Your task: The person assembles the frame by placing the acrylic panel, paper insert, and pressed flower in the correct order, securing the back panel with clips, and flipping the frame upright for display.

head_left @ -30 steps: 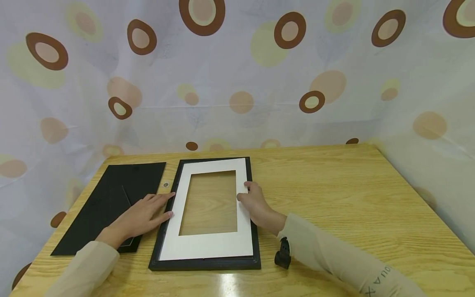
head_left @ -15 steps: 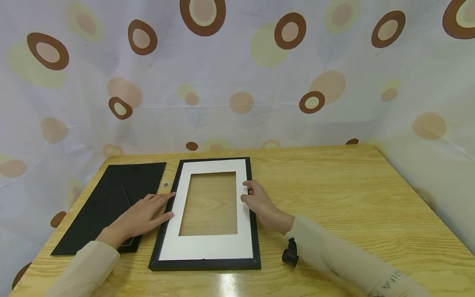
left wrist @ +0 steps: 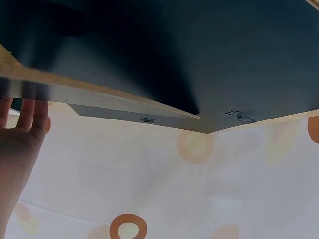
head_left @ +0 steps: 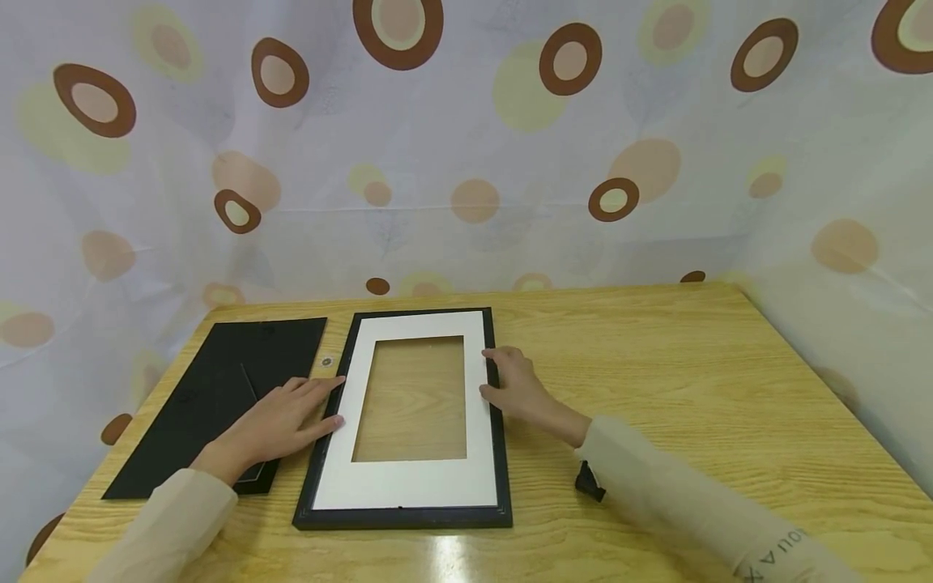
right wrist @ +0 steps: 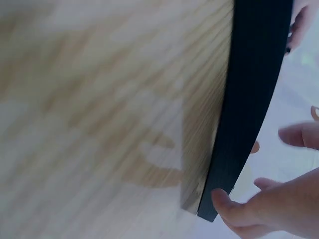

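A black picture frame [head_left: 401, 519] lies flat on the table. Inside it sits a white mat board [head_left: 408, 486] with a rectangular cut-out; wood grain shows through the window. My left hand [head_left: 273, 425] rests at the frame's left side, fingertips and thumb at the mat's edge. On the right side my right hand [head_left: 521, 393] has thumb and fingertips spread at the mat's right border. The right wrist view shows a fingertip of that hand [right wrist: 269, 209] at the frame's dark outer side [right wrist: 244, 109]. Neither hand grips anything.
Left of the frame lies a black backing board [head_left: 197, 380], partly under my left forearm. Metal hangers [left wrist: 240, 117] show on its dark surface in the left wrist view. A small round piece [head_left: 327, 361] sits between board and frame. A patterned curtain [head_left: 474, 146] stands behind the table.
My right hand has drawn back to the right, from over the mat to its border. The mat now sits straighter within the frame. My left hand has barely moved.
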`<state>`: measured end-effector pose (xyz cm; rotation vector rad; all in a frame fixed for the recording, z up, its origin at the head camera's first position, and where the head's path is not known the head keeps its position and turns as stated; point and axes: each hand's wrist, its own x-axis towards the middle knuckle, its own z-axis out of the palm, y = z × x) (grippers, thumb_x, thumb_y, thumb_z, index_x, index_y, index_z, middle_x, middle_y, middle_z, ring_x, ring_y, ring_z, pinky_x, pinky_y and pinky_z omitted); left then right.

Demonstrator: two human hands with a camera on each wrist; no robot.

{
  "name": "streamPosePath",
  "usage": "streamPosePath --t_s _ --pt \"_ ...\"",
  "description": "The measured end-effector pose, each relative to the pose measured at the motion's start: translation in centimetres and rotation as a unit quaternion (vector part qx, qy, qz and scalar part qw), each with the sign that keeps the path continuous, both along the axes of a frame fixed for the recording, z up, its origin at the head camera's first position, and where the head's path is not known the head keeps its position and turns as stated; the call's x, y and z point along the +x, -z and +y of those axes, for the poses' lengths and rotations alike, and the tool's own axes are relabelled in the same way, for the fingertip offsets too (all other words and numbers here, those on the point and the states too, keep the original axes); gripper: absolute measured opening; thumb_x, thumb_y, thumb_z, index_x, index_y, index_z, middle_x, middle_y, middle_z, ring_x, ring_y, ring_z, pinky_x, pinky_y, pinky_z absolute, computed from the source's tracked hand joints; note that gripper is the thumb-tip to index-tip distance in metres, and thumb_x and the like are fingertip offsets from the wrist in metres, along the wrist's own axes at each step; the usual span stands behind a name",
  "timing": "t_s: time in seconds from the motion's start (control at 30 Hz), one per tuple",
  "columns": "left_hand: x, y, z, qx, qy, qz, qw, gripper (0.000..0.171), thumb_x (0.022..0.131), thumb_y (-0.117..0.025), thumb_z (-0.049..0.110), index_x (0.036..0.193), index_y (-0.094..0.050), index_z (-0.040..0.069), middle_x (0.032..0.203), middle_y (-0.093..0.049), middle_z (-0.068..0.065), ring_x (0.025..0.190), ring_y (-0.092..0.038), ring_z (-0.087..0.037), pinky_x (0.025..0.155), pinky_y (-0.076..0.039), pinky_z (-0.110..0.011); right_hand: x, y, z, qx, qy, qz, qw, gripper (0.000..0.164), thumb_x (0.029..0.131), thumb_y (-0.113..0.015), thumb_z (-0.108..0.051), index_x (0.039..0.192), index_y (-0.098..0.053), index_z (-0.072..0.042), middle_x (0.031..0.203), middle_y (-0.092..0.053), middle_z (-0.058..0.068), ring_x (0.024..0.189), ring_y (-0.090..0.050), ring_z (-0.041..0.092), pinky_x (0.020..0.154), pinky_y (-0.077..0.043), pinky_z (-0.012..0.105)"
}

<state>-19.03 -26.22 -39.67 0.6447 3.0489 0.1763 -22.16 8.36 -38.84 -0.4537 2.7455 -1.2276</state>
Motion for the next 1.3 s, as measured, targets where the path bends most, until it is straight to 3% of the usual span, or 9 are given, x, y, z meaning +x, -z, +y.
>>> streamPosePath --t_s 0.13,0.3,0.5,1.03,1.3 --pt "0.0 -0.3 0.2 -0.002 -0.003 -0.003 1.0000 0.072 0.087 -0.045 0.061 0.141 -0.036 0.015 0.136 -0.047 -0.011 0.121 -0.043 -0.035 0.096 -0.035 -0.057 -0.6 0.3 0.4 0.053 -0.046 0.007 0.998 0.061 0.087 -0.060 -0.017 0.139 -0.033 0.002 0.143 -0.019 0.034 0.128 -0.021 0.054 0.098 -0.029 0.064" --pt "0.1 -0.4 0.3 -0.005 -0.005 -0.004 1.0000 0.073 0.086 -0.045 0.061 0.142 -0.036 0.015 0.136 -0.047 -0.011 0.121 -0.043 -0.035 0.096 -0.035 -0.056 -1.1 0.3 0.8 0.077 -0.079 -0.005 0.994 0.065 0.089 -0.059 -0.022 0.142 -0.028 -0.001 0.145 -0.011 0.034 0.129 -0.016 0.056 0.097 -0.028 0.066" --pt "0.0 -0.3 0.2 -0.005 -0.002 -0.002 1.0000 0.073 0.086 -0.044 0.062 0.142 -0.035 0.015 0.136 -0.047 -0.010 0.122 -0.043 -0.035 0.096 -0.035 -0.056 -1.4 0.4 1.0 0.089 -0.084 -0.029 0.992 0.065 0.089 -0.059 -0.023 0.142 -0.029 -0.003 0.147 -0.008 0.032 0.132 -0.013 0.053 0.098 -0.028 0.066" --pt "0.1 -0.6 0.2 -0.013 0.002 -0.003 0.9999 0.073 0.087 -0.044 0.061 0.142 -0.035 0.015 0.136 -0.047 -0.010 0.121 -0.043 -0.034 0.096 -0.035 -0.056 -1.5 0.6 0.8 0.122 -0.096 -0.038 0.987 0.064 0.089 -0.058 -0.026 0.142 -0.030 -0.003 0.147 -0.008 0.031 0.133 -0.012 0.051 0.100 -0.024 0.065" --pt "-0.6 -2.1 -0.7 -0.002 0.016 -0.011 0.9998 0.066 0.089 -0.045 0.056 0.140 -0.039 0.013 0.132 -0.051 -0.009 0.121 -0.044 -0.035 0.096 -0.034 -0.058 -1.6 0.5 0.9 0.129 -0.102 -0.038 0.986 0.065 0.089 -0.059 -0.029 0.142 -0.030 -0.004 0.148 -0.010 0.029 0.133 -0.016 0.050 0.100 -0.027 0.064"
